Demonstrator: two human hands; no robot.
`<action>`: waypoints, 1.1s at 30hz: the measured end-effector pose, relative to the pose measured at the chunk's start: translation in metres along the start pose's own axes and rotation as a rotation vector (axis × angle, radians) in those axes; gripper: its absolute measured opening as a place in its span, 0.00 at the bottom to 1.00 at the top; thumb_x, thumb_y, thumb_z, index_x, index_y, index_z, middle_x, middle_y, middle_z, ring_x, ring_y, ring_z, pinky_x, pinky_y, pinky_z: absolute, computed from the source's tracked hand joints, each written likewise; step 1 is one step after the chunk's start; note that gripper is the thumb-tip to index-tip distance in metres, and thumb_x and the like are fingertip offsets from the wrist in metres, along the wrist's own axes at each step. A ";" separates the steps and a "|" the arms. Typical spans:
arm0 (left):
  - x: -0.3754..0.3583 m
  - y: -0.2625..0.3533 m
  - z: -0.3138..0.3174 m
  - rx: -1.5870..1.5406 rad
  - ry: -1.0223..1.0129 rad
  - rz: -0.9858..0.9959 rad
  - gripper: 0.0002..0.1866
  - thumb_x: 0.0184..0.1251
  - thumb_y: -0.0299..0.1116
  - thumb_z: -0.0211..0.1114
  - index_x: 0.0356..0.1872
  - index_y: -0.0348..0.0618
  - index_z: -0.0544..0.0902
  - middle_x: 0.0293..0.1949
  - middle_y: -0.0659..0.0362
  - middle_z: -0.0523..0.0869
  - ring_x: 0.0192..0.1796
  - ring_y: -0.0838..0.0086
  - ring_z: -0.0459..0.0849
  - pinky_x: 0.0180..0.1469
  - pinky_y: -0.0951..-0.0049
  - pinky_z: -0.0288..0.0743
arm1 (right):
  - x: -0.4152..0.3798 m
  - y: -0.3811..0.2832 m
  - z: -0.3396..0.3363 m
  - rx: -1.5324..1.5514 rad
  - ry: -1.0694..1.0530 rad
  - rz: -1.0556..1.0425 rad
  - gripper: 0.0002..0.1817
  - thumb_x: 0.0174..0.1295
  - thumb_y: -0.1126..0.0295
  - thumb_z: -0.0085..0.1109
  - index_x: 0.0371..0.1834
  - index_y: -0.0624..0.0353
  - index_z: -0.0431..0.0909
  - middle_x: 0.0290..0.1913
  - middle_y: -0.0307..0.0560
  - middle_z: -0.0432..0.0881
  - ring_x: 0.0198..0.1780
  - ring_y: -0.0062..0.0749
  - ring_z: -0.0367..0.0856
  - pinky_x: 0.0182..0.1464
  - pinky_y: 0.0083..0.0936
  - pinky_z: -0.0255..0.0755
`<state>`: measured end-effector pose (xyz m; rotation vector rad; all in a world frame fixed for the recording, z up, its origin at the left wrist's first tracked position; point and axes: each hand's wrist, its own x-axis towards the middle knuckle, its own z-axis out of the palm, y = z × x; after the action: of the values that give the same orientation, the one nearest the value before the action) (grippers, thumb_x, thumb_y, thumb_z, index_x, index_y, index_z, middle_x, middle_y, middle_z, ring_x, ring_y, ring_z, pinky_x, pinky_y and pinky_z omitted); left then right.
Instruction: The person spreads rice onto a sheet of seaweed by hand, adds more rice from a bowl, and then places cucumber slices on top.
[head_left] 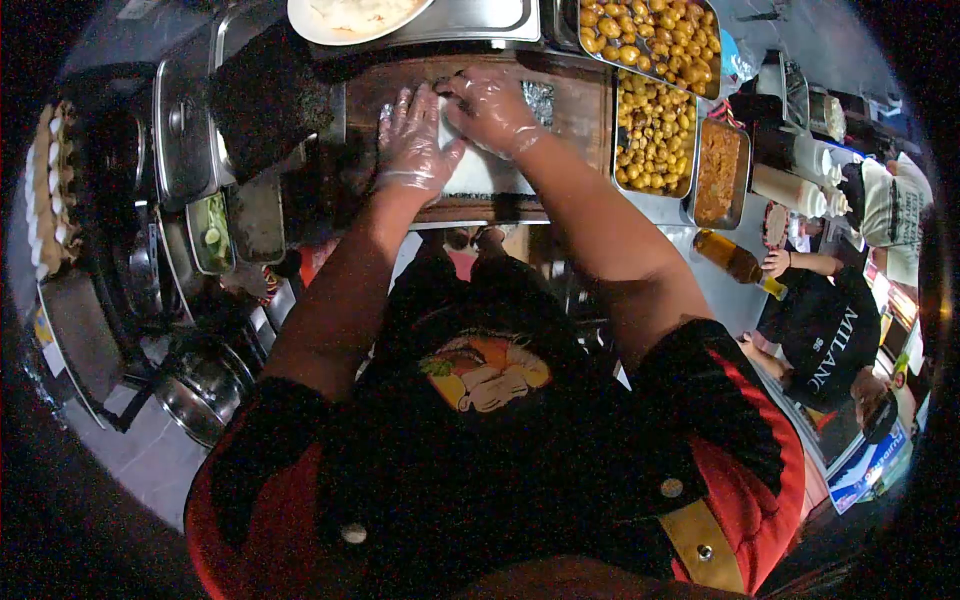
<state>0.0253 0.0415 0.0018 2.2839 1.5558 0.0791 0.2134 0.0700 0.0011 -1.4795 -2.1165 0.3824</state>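
Observation:
Both hands wear clear plastic gloves over a brown board (570,165). My left hand (415,145) lies flat with fingers spread at the left edge of a white sheet-like thing (480,172). My right hand (490,110) is bent at the sheet's upper part, its fingertips curled together near my left fingertips. Whatever those fingertips hold is too small to make out. A crumpled piece of foil (539,102) lies just right of my right hand.
Trays of small potatoes (655,135) and a tray of orange-brown sauce (720,172) stand at the right. An oil bottle (735,258) is beyond them. A white plate (355,18) sits above the board. Metal containers (210,235) line the left. People are at the far right.

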 end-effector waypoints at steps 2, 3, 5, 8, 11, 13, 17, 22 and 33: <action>0.001 0.000 0.003 0.024 0.008 0.007 0.51 0.70 0.54 0.76 0.89 0.46 0.66 0.94 0.52 0.55 0.94 0.48 0.51 0.93 0.39 0.39 | -0.003 0.002 0.003 0.012 -0.001 -0.007 0.12 0.68 0.59 0.73 0.49 0.51 0.93 0.45 0.53 0.88 0.54 0.58 0.87 0.62 0.55 0.77; 0.002 0.004 0.004 0.049 0.014 0.018 0.51 0.70 0.55 0.77 0.90 0.46 0.66 0.94 0.53 0.55 0.94 0.48 0.51 0.93 0.39 0.39 | -0.005 0.004 0.002 0.023 0.000 -0.010 0.12 0.67 0.59 0.74 0.49 0.51 0.93 0.44 0.52 0.88 0.54 0.58 0.87 0.62 0.55 0.77; 0.007 0.004 0.001 0.075 -0.028 0.021 0.52 0.71 0.56 0.75 0.90 0.47 0.64 0.94 0.54 0.56 0.95 0.50 0.49 0.93 0.40 0.38 | -0.007 0.004 0.005 0.026 -0.014 0.011 0.12 0.67 0.60 0.74 0.50 0.51 0.93 0.43 0.52 0.88 0.53 0.57 0.87 0.61 0.54 0.78; 0.010 -0.006 0.004 0.073 -0.028 0.035 0.51 0.73 0.58 0.73 0.91 0.48 0.64 0.94 0.55 0.57 0.95 0.53 0.48 0.93 0.41 0.38 | -0.006 -0.003 0.003 -0.009 -0.027 0.052 0.14 0.66 0.60 0.76 0.52 0.50 0.93 0.40 0.52 0.88 0.51 0.57 0.88 0.59 0.53 0.79; 0.009 -0.013 0.005 0.023 0.014 0.062 0.50 0.74 0.59 0.72 0.90 0.47 0.65 0.94 0.54 0.57 0.95 0.53 0.48 0.93 0.41 0.38 | -0.001 -0.003 -0.005 0.042 -0.030 0.020 0.15 0.66 0.60 0.77 0.52 0.51 0.94 0.40 0.52 0.88 0.51 0.57 0.87 0.56 0.52 0.80; 0.002 -0.012 0.005 0.074 0.001 0.046 0.50 0.75 0.61 0.70 0.90 0.44 0.66 0.94 0.53 0.57 0.95 0.53 0.49 0.94 0.42 0.38 | 0.000 -0.002 -0.007 0.226 0.094 0.025 0.16 0.66 0.58 0.76 0.52 0.52 0.94 0.41 0.52 0.88 0.51 0.58 0.87 0.56 0.52 0.79; -0.003 -0.002 0.002 0.129 -0.013 0.030 0.51 0.76 0.62 0.69 0.90 0.42 0.64 0.94 0.55 0.56 0.95 0.53 0.48 0.94 0.42 0.38 | 0.001 -0.003 0.002 0.080 0.012 0.010 0.15 0.66 0.58 0.75 0.49 0.54 0.95 0.43 0.52 0.89 0.51 0.57 0.87 0.56 0.52 0.80; 0.002 0.005 -0.004 0.210 -0.093 -0.002 0.51 0.77 0.63 0.68 0.91 0.43 0.64 0.94 0.59 0.55 0.95 0.55 0.48 0.93 0.40 0.39 | -0.002 -0.009 0.011 -0.017 0.060 0.075 0.11 0.68 0.59 0.74 0.40 0.56 0.94 0.43 0.53 0.89 0.50 0.56 0.88 0.55 0.53 0.81; 0.004 -0.006 -0.005 0.180 -0.025 0.075 0.51 0.78 0.68 0.64 0.92 0.49 0.63 0.94 0.58 0.58 0.95 0.54 0.50 0.92 0.38 0.40 | -0.011 0.014 0.002 0.096 -0.017 -0.035 0.12 0.66 0.62 0.74 0.47 0.56 0.94 0.48 0.55 0.90 0.54 0.57 0.89 0.62 0.52 0.80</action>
<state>0.0198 0.0485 0.0035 2.4712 1.5200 -0.0731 0.2263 0.0653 -0.0101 -1.3879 -2.1041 0.4786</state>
